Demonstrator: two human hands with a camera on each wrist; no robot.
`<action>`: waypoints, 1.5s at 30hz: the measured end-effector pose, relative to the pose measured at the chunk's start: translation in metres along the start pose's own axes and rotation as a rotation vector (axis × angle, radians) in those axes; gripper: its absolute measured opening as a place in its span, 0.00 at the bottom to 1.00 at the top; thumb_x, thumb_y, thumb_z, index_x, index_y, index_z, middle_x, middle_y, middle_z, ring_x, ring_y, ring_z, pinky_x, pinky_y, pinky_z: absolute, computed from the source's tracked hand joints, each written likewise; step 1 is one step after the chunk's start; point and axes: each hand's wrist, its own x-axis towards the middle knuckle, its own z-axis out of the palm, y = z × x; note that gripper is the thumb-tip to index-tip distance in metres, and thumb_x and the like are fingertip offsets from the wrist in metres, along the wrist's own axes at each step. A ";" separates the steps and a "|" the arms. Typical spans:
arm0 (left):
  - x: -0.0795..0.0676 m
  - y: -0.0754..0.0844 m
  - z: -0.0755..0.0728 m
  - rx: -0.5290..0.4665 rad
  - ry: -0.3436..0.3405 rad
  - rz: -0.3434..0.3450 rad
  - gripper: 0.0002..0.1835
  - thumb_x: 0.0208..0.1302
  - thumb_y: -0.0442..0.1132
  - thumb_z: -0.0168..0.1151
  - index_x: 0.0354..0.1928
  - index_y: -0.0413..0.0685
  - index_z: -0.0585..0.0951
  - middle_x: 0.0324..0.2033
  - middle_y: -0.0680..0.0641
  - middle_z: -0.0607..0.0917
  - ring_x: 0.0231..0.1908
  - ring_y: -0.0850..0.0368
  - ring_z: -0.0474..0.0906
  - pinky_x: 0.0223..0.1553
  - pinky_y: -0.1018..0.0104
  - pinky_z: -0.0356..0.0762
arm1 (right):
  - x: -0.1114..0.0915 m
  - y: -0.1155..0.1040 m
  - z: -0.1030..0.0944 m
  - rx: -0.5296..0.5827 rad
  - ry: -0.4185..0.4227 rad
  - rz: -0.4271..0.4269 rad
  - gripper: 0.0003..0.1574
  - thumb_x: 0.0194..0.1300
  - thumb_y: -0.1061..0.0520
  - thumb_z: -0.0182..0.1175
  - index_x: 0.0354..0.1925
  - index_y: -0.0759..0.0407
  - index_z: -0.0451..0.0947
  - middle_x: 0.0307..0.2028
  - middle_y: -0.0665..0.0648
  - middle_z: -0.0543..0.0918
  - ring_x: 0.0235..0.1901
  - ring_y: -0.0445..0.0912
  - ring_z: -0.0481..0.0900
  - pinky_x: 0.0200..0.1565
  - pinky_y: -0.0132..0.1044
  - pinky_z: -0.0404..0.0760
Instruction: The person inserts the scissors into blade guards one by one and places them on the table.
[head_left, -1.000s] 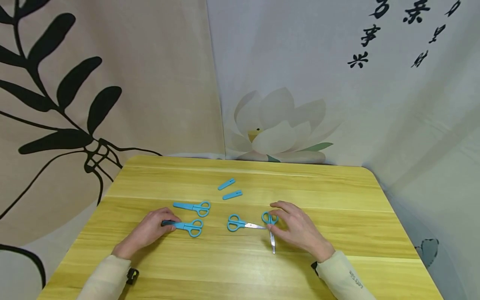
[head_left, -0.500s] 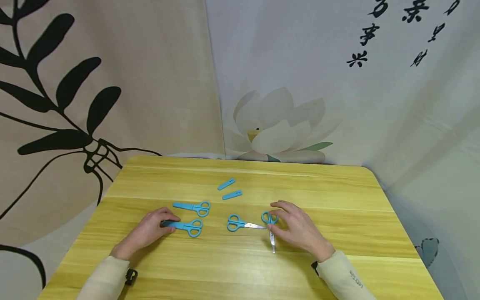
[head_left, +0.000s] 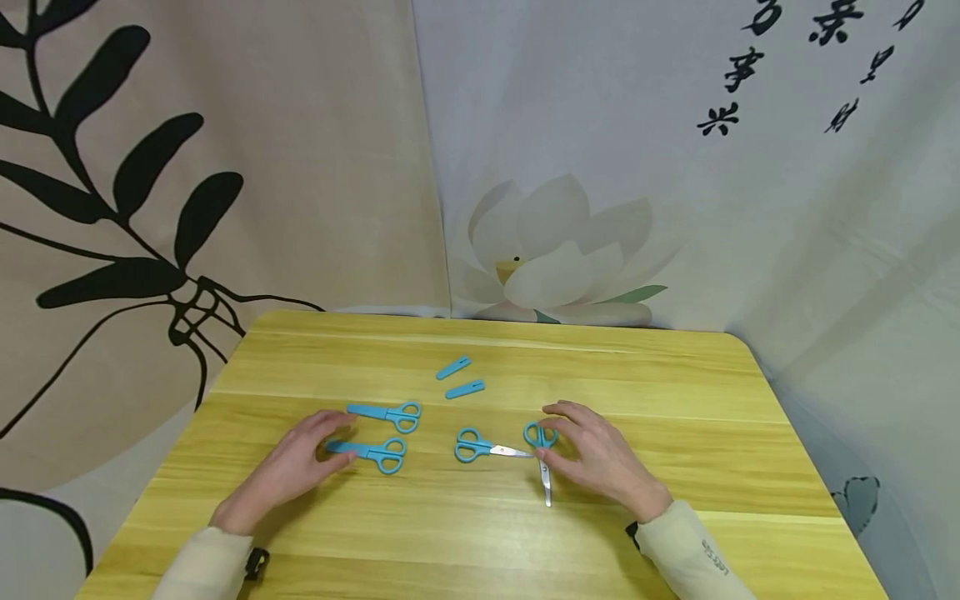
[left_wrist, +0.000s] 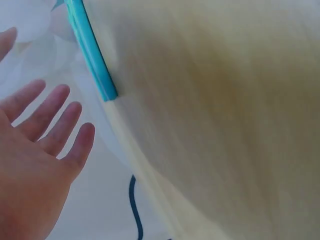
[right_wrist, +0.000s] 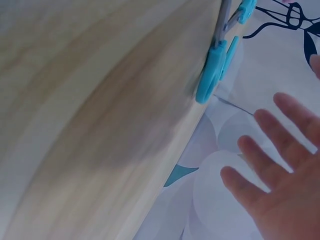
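My left hand [head_left: 288, 468] spreads its fingers around the sheathed end of the nearer pair of blue scissors [head_left: 371, 452]. In the left wrist view its fingers [left_wrist: 47, 112] are spread, apart from the blue sheath [left_wrist: 92, 52]. Just behind lies another sheathed pair of blue scissors [head_left: 384, 413]. My right hand [head_left: 603, 462] hovers with parted fingers by the blue handles of bare-bladed scissors [head_left: 545, 485], whose blades point toward me. The right wrist view shows those handles [right_wrist: 212, 75] beside the spread hand. Left of them lies a second bare pair of scissors [head_left: 504, 451], blades pointing right.
Two loose blue blade sheaths [head_left: 453, 367] lie farther back, around the table's middle. The wooden table [head_left: 637, 367] ends at a printed curtain [head_left: 360, 167] hanging behind it.
The left hand has let go of the nearer sheathed scissors and opened its fingers, drawing slightly back. The scissors stay where they lay. The right hand has hardly moved.
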 end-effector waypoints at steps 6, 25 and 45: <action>0.003 0.019 0.000 0.013 0.059 0.074 0.39 0.70 0.51 0.69 0.74 0.37 0.68 0.69 0.31 0.71 0.67 0.28 0.68 0.65 0.29 0.65 | -0.002 0.005 -0.002 0.063 -0.131 0.020 0.27 0.70 0.42 0.67 0.59 0.56 0.83 0.65 0.54 0.80 0.69 0.57 0.72 0.67 0.58 0.72; 0.021 0.059 0.018 -0.010 0.041 0.173 0.38 0.68 0.49 0.71 0.74 0.41 0.70 0.73 0.38 0.69 0.69 0.33 0.67 0.66 0.30 0.65 | -0.007 0.025 0.002 0.074 -0.291 -0.017 0.26 0.71 0.44 0.67 0.61 0.54 0.82 0.62 0.51 0.82 0.69 0.59 0.72 0.68 0.59 0.70; 0.031 0.069 0.029 -0.064 0.019 0.160 0.37 0.71 0.54 0.67 0.75 0.44 0.70 0.74 0.41 0.68 0.71 0.36 0.66 0.66 0.33 0.67 | 0.009 0.040 0.011 0.164 -0.360 -0.102 0.11 0.66 0.57 0.73 0.47 0.53 0.88 0.54 0.49 0.82 0.55 0.48 0.77 0.58 0.45 0.79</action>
